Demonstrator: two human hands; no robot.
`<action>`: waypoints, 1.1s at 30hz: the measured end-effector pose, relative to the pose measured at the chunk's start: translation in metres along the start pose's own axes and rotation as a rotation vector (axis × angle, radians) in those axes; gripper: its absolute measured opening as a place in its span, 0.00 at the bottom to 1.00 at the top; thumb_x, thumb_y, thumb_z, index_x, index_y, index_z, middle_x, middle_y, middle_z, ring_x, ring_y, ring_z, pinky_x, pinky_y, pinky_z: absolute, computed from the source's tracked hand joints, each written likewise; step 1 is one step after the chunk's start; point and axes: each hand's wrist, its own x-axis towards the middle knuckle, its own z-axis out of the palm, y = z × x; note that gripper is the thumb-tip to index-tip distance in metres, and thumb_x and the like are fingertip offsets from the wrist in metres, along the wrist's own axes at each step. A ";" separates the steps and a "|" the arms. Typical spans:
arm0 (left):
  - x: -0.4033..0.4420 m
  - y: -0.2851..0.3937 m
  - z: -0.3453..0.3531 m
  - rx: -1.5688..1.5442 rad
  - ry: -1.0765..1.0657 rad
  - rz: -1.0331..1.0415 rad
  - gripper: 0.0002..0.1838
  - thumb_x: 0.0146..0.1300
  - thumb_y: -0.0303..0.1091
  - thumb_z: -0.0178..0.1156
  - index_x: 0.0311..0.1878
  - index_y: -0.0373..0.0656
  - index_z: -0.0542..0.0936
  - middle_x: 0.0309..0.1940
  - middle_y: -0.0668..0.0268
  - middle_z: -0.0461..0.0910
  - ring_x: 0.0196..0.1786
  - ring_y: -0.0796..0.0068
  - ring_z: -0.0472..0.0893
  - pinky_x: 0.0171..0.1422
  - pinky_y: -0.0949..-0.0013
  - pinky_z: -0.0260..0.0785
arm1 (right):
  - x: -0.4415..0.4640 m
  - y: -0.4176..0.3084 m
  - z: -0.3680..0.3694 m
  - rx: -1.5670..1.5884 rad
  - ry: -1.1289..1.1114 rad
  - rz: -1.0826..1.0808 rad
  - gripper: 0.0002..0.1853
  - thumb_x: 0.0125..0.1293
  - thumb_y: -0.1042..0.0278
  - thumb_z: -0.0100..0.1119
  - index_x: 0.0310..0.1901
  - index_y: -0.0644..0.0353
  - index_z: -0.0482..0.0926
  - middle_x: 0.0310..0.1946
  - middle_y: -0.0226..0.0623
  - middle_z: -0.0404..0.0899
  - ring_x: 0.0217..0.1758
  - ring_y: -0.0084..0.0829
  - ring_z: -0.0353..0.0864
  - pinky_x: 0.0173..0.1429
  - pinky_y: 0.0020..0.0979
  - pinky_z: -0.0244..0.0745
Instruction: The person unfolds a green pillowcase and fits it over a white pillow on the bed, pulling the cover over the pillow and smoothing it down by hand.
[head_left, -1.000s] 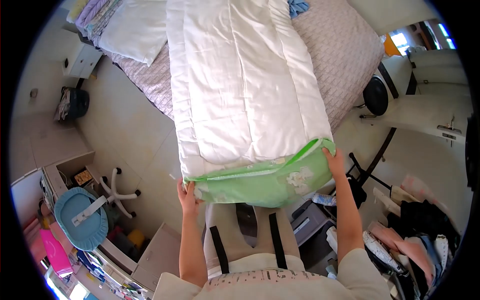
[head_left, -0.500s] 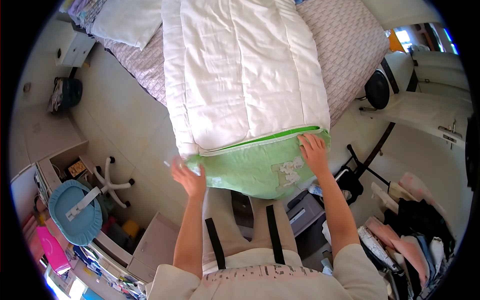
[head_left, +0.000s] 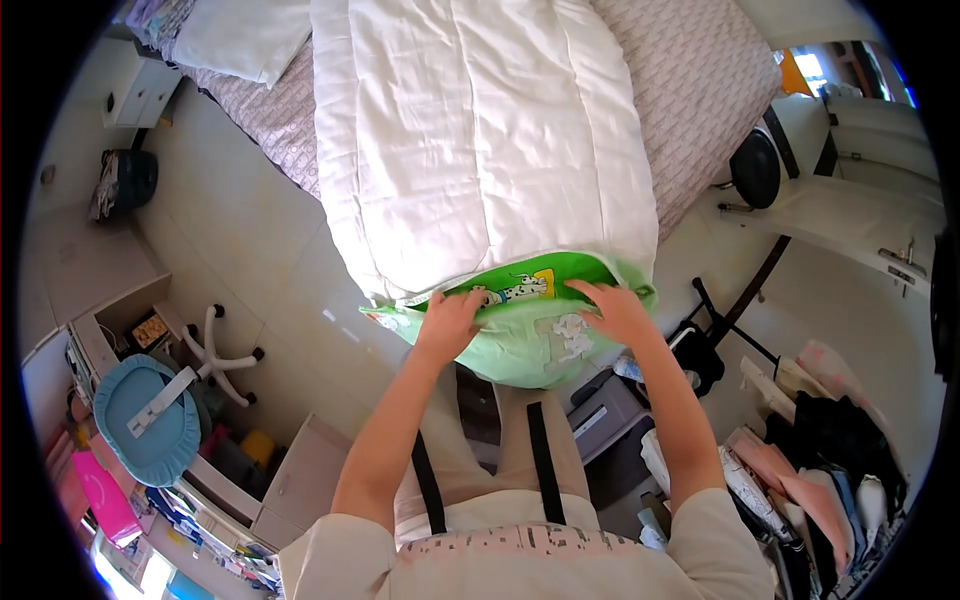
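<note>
A white quilt (head_left: 480,140) lies lengthwise over the bed and hangs off its near end. At its lower edge is a green fabric cover (head_left: 500,350), its mouth parted and a spotted cartoon dog print (head_left: 525,288) showing on the brighter green inside. My left hand (head_left: 447,322) is closed on the near edge of that opening, left of the print, with its fingertips over the rim. Farther right, my right hand (head_left: 615,312) grips the same edge, fingers reaching inward and thumb underneath. A worn whitish patch (head_left: 570,338) shows on the cover beside it.
Behind the quilt is a bed with a patterned sheet (head_left: 690,110) and a white pillow (head_left: 243,38). An office chair with a blue seat cover (head_left: 147,418) stands left. At right are piled clothes (head_left: 810,470), a grey box (head_left: 608,420) and a white door (head_left: 850,230).
My left hand has moved right from the cover's left corner to the opening's edge. The opening has widened, exposing the dog print. My right hand has shifted slightly down.
</note>
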 end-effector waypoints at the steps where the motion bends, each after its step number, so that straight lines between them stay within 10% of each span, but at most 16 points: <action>1: -0.002 -0.005 0.001 0.020 -0.284 0.021 0.23 0.50 0.32 0.66 0.52 0.49 0.76 0.40 0.63 0.78 0.51 0.64 0.75 0.60 0.54 0.60 | -0.008 -0.005 -0.006 0.023 -0.083 0.062 0.29 0.59 0.59 0.61 0.64 0.49 0.68 0.32 0.44 0.78 0.34 0.46 0.78 0.39 0.44 0.72; 4: -0.047 -0.028 0.009 0.039 -0.069 0.235 0.21 0.48 0.30 0.65 0.49 0.48 0.78 0.31 0.61 0.79 0.46 0.60 0.77 0.57 0.56 0.64 | -0.040 0.001 -0.005 -0.009 -0.170 0.237 0.26 0.63 0.51 0.58 0.62 0.45 0.73 0.22 0.46 0.77 0.30 0.46 0.79 0.38 0.41 0.72; 9: -0.112 -0.026 -0.001 -0.409 -0.483 -0.072 0.21 0.51 0.42 0.71 0.47 0.46 0.80 0.36 0.57 0.80 0.41 0.55 0.79 0.49 0.61 0.71 | -0.092 0.030 0.028 0.292 -0.291 0.237 0.15 0.58 0.50 0.61 0.41 0.49 0.87 0.31 0.38 0.84 0.34 0.44 0.82 0.42 0.40 0.75; 14: -0.119 -0.012 -0.009 -0.577 -0.896 -0.227 0.32 0.47 0.50 0.73 0.55 0.46 0.79 0.45 0.54 0.81 0.50 0.56 0.79 0.54 0.62 0.71 | -0.098 0.036 0.031 0.352 -0.607 0.269 0.15 0.54 0.61 0.60 0.44 0.48 0.86 0.37 0.38 0.85 0.40 0.39 0.83 0.49 0.33 0.77; 18: -0.108 -0.038 0.016 -0.496 -0.498 -0.228 0.29 0.48 0.48 0.73 0.53 0.47 0.80 0.48 0.52 0.79 0.53 0.54 0.77 0.57 0.60 0.70 | -0.079 0.044 0.033 0.465 -0.470 0.245 0.18 0.55 0.69 0.62 0.49 0.51 0.84 0.39 0.38 0.85 0.40 0.29 0.82 0.48 0.31 0.76; 23: -0.077 -0.028 0.005 -0.061 -0.215 0.016 0.31 0.49 0.45 0.71 0.58 0.50 0.77 0.55 0.55 0.74 0.58 0.54 0.73 0.59 0.55 0.67 | -0.061 0.002 0.010 0.035 0.125 0.201 0.31 0.50 0.79 0.57 0.60 0.49 0.75 0.47 0.40 0.81 0.44 0.43 0.80 0.50 0.39 0.75; 33: -0.082 0.045 0.051 -0.226 -0.034 -0.121 0.26 0.67 0.45 0.56 0.60 0.36 0.69 0.43 0.53 0.77 0.38 0.52 0.80 0.44 0.55 0.73 | -0.104 0.023 0.066 -0.377 0.269 0.414 0.31 0.52 0.77 0.59 0.62 0.56 0.69 0.56 0.39 0.73 0.59 0.41 0.72 0.71 0.51 0.55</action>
